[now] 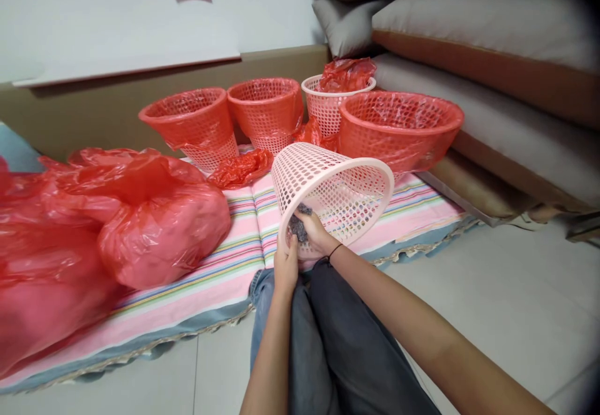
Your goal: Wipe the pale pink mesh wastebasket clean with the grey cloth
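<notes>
A pale pink perforated plastic basket [307,164] lies tilted over my knees, its mouth facing me. My left hand [286,266] grips the near left part of its rim, fingers mostly hidden behind the wall. Just inside the mouth, my right hand [315,232] is closed on a dark grey fuzzy wad [299,230], like a scrubber or cloth, pressed against the inner wall. A thin dark band circles the right wrist.
Red-bag-lined baskets [187,115] and a white one [323,105] stand behind. Bulging red plastic bags [164,227] sit at left on the striped mat [239,234]. Loose red bags [244,166] lie between. Large cushions [492,27] are stacked at right.
</notes>
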`<state>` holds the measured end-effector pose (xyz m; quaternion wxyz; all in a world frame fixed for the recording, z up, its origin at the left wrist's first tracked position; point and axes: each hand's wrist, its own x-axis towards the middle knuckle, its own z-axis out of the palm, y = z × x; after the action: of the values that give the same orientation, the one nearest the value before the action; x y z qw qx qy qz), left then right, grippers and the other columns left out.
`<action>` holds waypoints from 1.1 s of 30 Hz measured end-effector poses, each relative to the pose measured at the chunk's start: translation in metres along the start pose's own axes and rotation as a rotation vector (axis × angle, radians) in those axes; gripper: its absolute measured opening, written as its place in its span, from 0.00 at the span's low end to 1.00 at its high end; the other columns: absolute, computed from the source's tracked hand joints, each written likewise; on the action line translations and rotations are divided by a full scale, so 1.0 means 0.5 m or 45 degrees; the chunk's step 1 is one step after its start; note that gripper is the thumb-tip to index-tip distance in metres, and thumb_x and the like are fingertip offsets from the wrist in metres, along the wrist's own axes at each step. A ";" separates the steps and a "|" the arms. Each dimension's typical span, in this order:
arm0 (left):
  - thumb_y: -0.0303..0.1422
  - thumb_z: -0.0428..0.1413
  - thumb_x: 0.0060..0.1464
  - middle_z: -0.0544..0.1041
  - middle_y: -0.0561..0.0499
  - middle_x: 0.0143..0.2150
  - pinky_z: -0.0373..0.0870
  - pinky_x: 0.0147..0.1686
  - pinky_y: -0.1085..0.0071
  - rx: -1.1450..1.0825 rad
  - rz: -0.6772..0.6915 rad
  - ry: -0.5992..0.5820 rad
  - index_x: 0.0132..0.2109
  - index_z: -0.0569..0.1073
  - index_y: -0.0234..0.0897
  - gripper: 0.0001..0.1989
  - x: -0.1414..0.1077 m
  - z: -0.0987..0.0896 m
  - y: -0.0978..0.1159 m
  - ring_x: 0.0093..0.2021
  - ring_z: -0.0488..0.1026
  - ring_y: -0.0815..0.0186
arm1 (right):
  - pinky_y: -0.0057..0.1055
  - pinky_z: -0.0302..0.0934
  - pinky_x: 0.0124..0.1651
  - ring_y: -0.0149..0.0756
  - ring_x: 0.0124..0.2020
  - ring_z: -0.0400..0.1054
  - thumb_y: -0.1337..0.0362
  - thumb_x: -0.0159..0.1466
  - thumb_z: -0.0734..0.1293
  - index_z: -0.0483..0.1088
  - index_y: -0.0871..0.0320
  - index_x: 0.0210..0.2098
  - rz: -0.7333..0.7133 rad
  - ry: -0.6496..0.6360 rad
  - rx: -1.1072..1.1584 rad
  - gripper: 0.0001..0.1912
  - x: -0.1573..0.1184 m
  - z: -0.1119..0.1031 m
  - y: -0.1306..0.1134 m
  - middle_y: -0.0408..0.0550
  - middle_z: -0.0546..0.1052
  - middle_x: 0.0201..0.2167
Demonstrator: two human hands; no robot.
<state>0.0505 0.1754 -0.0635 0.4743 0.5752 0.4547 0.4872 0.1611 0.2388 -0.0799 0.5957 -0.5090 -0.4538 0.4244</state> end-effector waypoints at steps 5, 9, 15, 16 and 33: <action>0.42 0.55 0.61 0.70 0.44 0.64 0.56 0.68 0.59 0.017 -0.050 0.075 0.64 0.66 0.37 0.27 0.003 -0.002 -0.011 0.67 0.64 0.58 | 0.39 0.68 0.54 0.40 0.52 0.73 0.64 0.65 0.58 0.69 0.59 0.57 -0.189 -0.144 -0.304 0.22 0.027 0.007 -0.015 0.52 0.78 0.52; 0.35 0.59 0.56 0.76 0.44 0.58 0.60 0.66 0.56 0.046 -0.112 0.159 0.58 0.71 0.37 0.23 0.008 -0.011 -0.033 0.62 0.70 0.55 | 0.43 0.58 0.66 0.40 0.62 0.65 0.75 0.59 0.60 0.67 0.59 0.61 -0.350 -0.389 -0.672 0.30 0.020 -0.039 -0.030 0.53 0.72 0.61; 0.32 0.59 0.53 0.78 0.44 0.55 0.65 0.62 0.52 0.061 -0.152 0.230 0.54 0.74 0.37 0.20 0.014 -0.025 -0.054 0.57 0.74 0.53 | 0.51 0.44 0.71 0.49 0.67 0.56 0.75 0.59 0.63 0.71 0.62 0.58 -0.377 -0.641 -1.279 0.27 0.052 -0.136 -0.071 0.59 0.70 0.62; 0.32 0.59 0.53 0.78 0.44 0.55 0.66 0.62 0.51 0.060 -0.153 0.230 0.54 0.74 0.37 0.21 0.015 -0.025 -0.055 0.57 0.74 0.53 | 0.54 0.41 0.71 0.51 0.68 0.54 0.75 0.61 0.62 0.70 0.63 0.58 -0.350 -0.619 -1.365 0.26 0.062 -0.148 -0.076 0.61 0.69 0.63; 0.32 0.62 0.52 0.77 0.43 0.56 0.65 0.63 0.57 0.047 -0.133 0.156 0.57 0.73 0.36 0.24 0.008 -0.021 -0.040 0.60 0.72 0.55 | 0.37 0.64 0.58 0.37 0.54 0.71 0.69 0.66 0.60 0.68 0.55 0.60 -0.212 -0.252 -1.008 0.23 0.155 -0.032 -0.020 0.48 0.76 0.56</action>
<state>0.0395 0.1829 -0.0821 0.4597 0.5285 0.5211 0.4877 0.1946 0.3090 -0.0626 0.3397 -0.6171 -0.6766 0.2144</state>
